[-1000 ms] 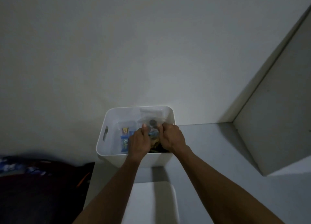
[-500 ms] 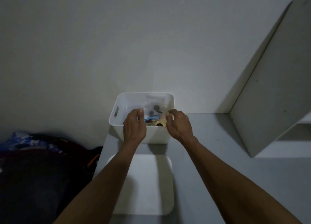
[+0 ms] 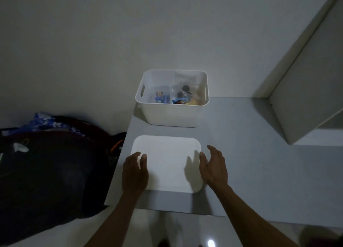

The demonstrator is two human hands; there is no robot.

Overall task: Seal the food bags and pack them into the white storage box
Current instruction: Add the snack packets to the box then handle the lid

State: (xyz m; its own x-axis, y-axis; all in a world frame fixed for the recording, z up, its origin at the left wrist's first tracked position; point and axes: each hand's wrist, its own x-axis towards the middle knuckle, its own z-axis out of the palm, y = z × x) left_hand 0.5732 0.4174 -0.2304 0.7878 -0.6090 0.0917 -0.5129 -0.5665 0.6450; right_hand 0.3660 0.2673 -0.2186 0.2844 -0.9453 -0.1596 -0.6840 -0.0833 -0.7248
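Grey table point(image 3: 250, 154); left hand point(image 3: 134, 174), right hand point(image 3: 213, 167) flank white lid's point(image 3: 167, 161) edges.

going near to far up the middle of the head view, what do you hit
left hand and right hand at the sides of the white lid → bare strip of grey table → white storage box with food bags inside → wall

We see the white storage box point(image 3: 171, 115) standing open and upright at the worktop's far edge, with clear food bags point(image 3: 182, 94) of snacks inside. Its flat white lid point(image 3: 167, 161) lies just in front.
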